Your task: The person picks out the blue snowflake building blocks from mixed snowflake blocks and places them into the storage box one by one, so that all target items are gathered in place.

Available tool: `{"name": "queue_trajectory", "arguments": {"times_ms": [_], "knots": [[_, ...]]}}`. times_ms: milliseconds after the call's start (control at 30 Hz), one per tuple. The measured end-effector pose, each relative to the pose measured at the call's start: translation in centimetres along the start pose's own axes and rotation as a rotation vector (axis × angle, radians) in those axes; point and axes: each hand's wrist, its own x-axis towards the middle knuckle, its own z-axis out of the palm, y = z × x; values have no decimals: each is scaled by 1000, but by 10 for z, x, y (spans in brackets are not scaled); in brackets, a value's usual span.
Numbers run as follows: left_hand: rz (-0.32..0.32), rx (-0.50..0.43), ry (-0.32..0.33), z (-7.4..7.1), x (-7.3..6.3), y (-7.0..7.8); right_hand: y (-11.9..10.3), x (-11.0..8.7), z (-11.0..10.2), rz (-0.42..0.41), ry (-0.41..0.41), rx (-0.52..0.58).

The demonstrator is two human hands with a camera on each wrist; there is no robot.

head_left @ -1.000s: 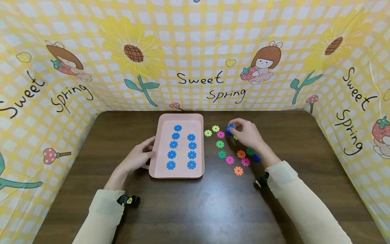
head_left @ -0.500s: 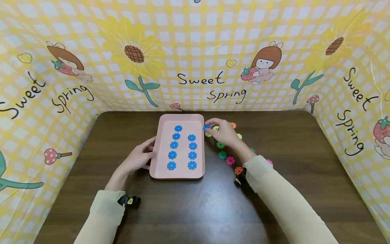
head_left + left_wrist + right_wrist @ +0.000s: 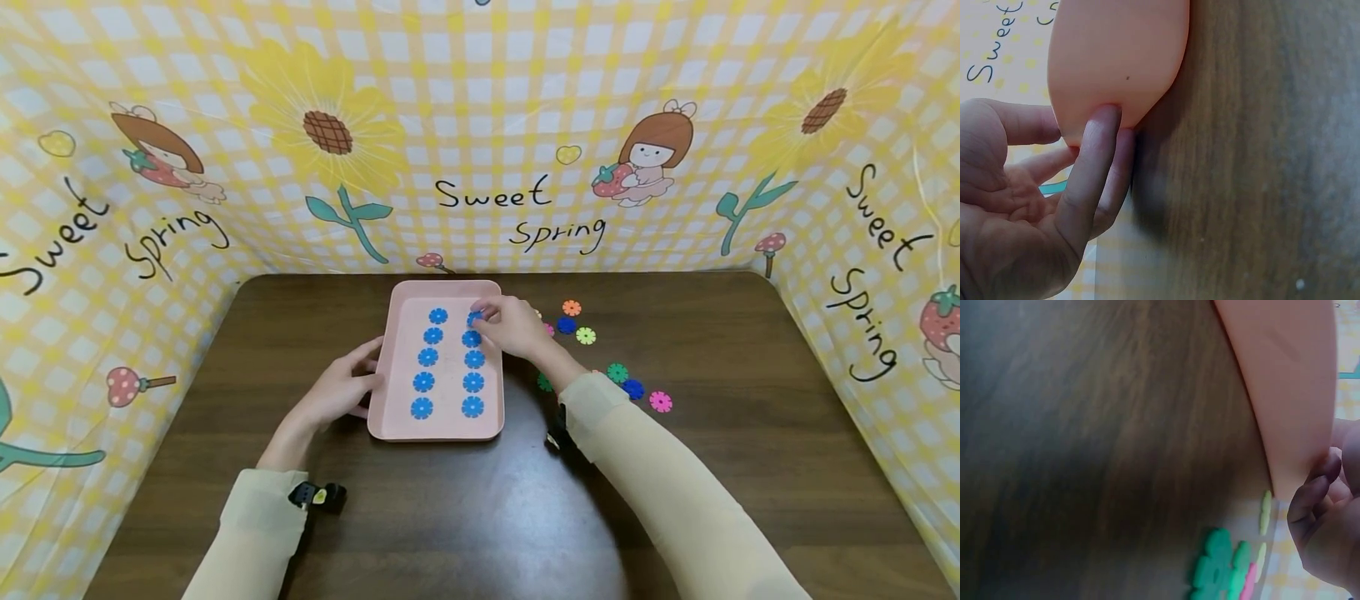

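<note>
A pink rectangular tray (image 3: 450, 422) lies on the brown table, holding two columns of blue flower-shaped plastic discs (image 3: 427, 357). My left hand (image 3: 337, 387) holds the tray's left side, with fingertips (image 3: 1109, 115) against the outer wall in the left wrist view. Over the top of the right column, my right hand (image 3: 517, 327) pinches another blue disc (image 3: 472, 318) between thumb and fingers. That disc is partly covered by the fingers, and whether it touches the tray floor I cannot tell. From the right wrist, the tray wall hides it behind my right hand (image 3: 1329, 515).
Right of the tray lie several loose discs, among them an orange disc (image 3: 572, 307), a dark blue disc (image 3: 633, 389) and a pink disc (image 3: 661, 402). My right forearm covers some of them. A patterned cloth (image 3: 480, 108) hangs behind the table.
My right hand has carried the blue disc leftward from the loose discs, across the tray's right rim, to the top of the right column. The left hand and tray stay put.
</note>
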Motion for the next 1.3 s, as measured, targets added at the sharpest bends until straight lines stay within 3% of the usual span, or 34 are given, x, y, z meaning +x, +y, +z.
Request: {"name": "queue_trajectory", "arguments": {"times_ms": [333, 633, 800, 1033, 1300], "knots": [[-1, -5, 7, 0, -2, -1, -5, 9, 8, 10, -46, -216], [-10, 3, 14, 3, -1, -1, -11, 11, 8, 36, -66, -333], [-16, -3, 10, 3, 1, -1, -6, 9, 6, 37, -50, -275], [-8, 8, 13, 2, 3, -3, 0, -6, -11, -65, 13, -71], [-10, 18, 25, 0, 4, -4, 11, -31, -47, -129, 98, -58]]}}
